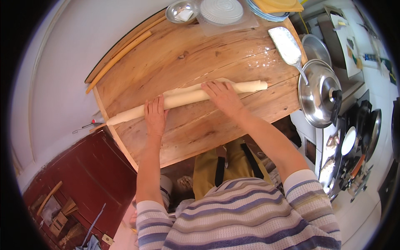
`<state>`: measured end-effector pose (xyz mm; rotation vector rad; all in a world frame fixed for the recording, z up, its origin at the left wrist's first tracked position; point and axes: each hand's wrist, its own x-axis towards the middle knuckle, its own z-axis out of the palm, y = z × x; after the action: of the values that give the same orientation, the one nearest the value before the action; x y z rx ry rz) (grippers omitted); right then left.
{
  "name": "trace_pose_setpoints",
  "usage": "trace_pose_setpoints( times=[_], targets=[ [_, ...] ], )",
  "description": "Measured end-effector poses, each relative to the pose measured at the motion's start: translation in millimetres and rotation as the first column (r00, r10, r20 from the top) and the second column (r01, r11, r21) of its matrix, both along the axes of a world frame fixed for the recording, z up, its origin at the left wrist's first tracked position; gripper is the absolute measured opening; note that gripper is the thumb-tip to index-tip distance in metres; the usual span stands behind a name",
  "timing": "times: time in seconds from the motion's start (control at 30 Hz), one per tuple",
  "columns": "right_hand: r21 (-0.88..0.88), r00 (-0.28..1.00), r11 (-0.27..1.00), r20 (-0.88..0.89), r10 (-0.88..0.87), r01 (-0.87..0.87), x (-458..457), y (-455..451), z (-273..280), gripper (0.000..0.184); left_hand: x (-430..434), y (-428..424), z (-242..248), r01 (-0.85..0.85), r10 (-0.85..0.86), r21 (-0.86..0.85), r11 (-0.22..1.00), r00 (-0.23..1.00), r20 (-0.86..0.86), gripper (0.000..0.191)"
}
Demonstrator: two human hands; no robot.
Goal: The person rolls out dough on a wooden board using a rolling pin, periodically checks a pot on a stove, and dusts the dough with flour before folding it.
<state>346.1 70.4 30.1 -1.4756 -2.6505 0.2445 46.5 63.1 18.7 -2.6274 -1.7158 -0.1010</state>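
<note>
A sheet of dough (184, 96) is wrapped around a long wooden rolling pin (99, 127), whose bare tip sticks out past the left edge of the wooden board (193, 134). My left hand (155, 114) lies on the rolled dough left of its middle, fingers over the top. Farther right, my right hand (222, 95) rests on the roll with its fingers spread over it. Between the hands, and just behind the right one, a loose flap of dough shows on the far side of the roll. The palms' undersides are hidden.
Two spare wooden rods (125, 57) lie at the board's far left edge. Along the back stand a metal bowl (182, 12), a clear plastic lid (222, 11) and stacked plates (268, 14). A floury metal scoop (286, 45) and a steel pot lid (318, 93) are at the right.
</note>
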Motion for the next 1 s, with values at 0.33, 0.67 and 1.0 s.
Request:
trace_pose_setpoints(
  times=[0.33,0.67,1.0],
  targets=[
    [-0.218,0.99,0.975,-0.128,-0.059,0.03,32.7,-146.0,30.4,0.06,26.4,-159.4,18.4,0.088,-0.08,-0.02,0.996,0.962,0.26,0.055],
    [-0.028,0.945,0.953,-0.122,-0.302,0.301,-31.7,-0.5,4.1,0.062,30.5,-30.8,4.8,-0.296,0.304,-0.069,0.953,0.913,0.273,0.051],
    [-0.395,0.974,0.908,-0.113,-0.199,0.139,-62.6,-138.4,10.0,0.063,74.1,-134.7,17.6,-0.012,0.143,-0.376,0.926,0.936,0.321,0.059]
  ],
)
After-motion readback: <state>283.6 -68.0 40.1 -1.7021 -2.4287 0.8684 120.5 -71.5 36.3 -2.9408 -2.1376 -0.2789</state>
